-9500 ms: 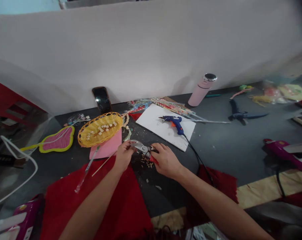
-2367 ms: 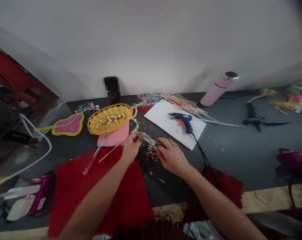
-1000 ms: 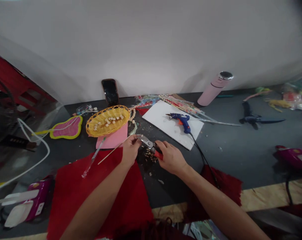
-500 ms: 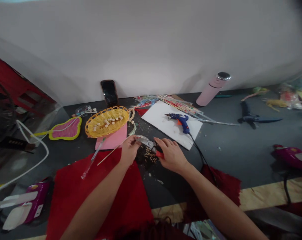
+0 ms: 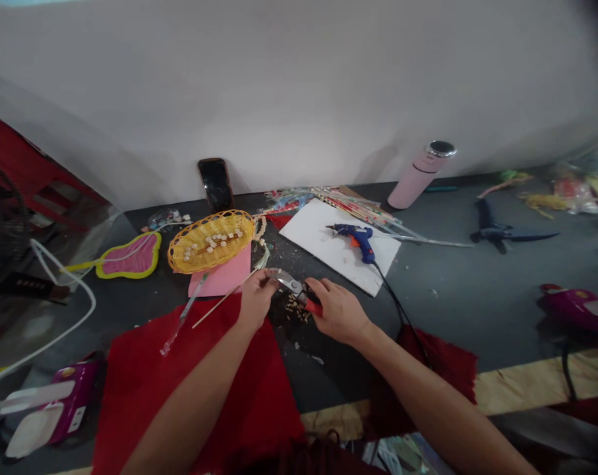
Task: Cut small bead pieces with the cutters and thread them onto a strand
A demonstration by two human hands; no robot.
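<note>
My right hand is wrapped round the red handles of a pair of pruning shears. Their metal blades point left, to the fingertips of my left hand. That hand is closed in a pinch on a thin wooden stick, whose long end slants down to the left. Fingers hide the stick's other end, so I cannot tell whether it lies between the blades. Under the shears, many short cut pieces are scattered on the dark table.
A yellow woven basket holding small pale pieces stands at the left, near a leaning phone. A blue glue gun lies on a white board. Red cloth covers the front left. A pink bottle stands behind.
The fingers of my right hand have closed further round the shears' handles. My left hand and the stick have hardly moved.
</note>
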